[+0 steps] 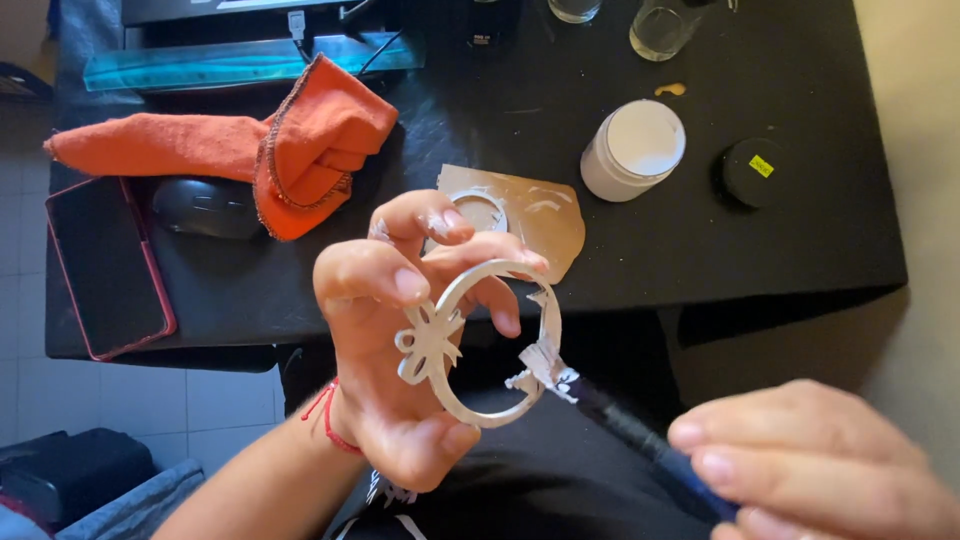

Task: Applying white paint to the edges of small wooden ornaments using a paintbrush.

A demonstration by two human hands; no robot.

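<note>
A white cut-out ring (490, 345) is gripped by the left hand (400, 350); a paintbrush (620, 420) is pinched in the right hand (810, 460) fingers.

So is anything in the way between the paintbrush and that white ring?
Nothing visible. The left hand holds the white ring ornament up in the air, and the paintbrush in the right hand already has its white-coated tip against the ring's lower right edge. The open paint jar sits apart on the black table.
</note>
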